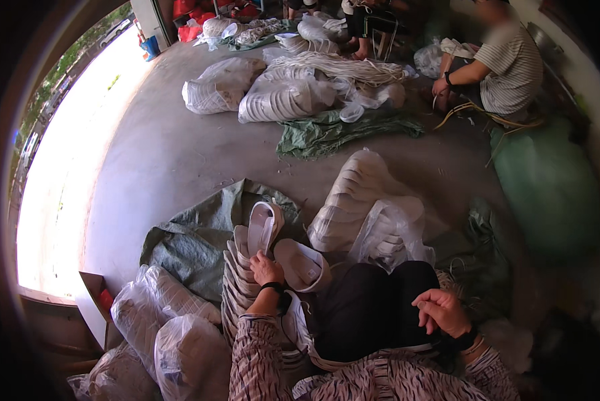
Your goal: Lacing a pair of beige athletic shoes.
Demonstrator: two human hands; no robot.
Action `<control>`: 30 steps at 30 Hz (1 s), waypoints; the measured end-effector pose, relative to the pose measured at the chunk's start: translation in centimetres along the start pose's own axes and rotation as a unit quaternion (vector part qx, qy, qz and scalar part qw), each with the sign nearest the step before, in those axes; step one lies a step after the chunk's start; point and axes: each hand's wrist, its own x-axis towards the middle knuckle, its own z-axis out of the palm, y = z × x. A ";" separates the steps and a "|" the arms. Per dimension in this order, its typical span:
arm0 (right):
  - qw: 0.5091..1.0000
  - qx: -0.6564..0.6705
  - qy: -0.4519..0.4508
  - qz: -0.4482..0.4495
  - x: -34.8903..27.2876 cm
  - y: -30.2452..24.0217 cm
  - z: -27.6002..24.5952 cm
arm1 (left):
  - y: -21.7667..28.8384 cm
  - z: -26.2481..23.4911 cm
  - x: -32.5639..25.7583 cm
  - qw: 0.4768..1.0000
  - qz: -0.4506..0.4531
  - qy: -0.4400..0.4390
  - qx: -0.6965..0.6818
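My left hand (266, 269) is closed on the lower end of a pale shoe (265, 226), whose open inside faces up. Beneath and beside it runs a stacked row of similar pale shoes (238, 287). Another pale shoe (302, 266) lies just right of my left hand, against my dark trouser leg. Over my other knee hovers my right hand (443, 311), fingers loosely curled and apart, with nothing visible in them. Dark bands circle both wrists.
Plastic-wrapped shoe stacks lie at lower left (189, 354) and beyond my knees (360, 200). A green woven sheet (193, 234) spreads on the floor. Farther off are more bagged stacks (286, 97), a large green sack (547, 187) and a seated person (510, 67).
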 end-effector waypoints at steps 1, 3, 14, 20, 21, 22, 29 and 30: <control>1.000 -0.003 0.004 -0.003 -0.2 0.0 -0.3 | 0.0 0.6 0.2 0.987 0.107 0.051 0.110; 1.000 0.001 0.018 0.014 -0.5 -0.4 -0.4 | -1.0 2.1 2.1 0.957 0.203 0.059 0.200; 0.997 0.037 0.025 0.070 -1.2 -1.1 -0.5 | -1.7 4.0 7.5 0.953 0.204 -0.159 0.158; 0.999 0.039 0.001 0.017 -0.5 -0.6 -0.2 | 4.3 -2.1 4.5 0.901 0.206 -0.134 -0.358; 0.999 0.042 -0.007 0.007 -0.3 -0.4 -0.3 | 5.3 -2.8 2.8 0.791 0.179 -0.210 -0.547; 0.999 0.040 -0.004 -0.003 -0.2 0.0 -0.7 | 7.6 -5.3 0.1 0.763 0.144 -0.279 -0.565; 0.996 0.036 -0.081 -0.024 1.8 0.2 0.7 | 9.2 -14.8 -13.1 0.632 0.128 -0.302 -0.703; 0.996 0.024 -0.071 -0.045 1.8 0.0 0.8 | 9.6 -15.8 -14.3 0.617 0.159 -0.305 -0.708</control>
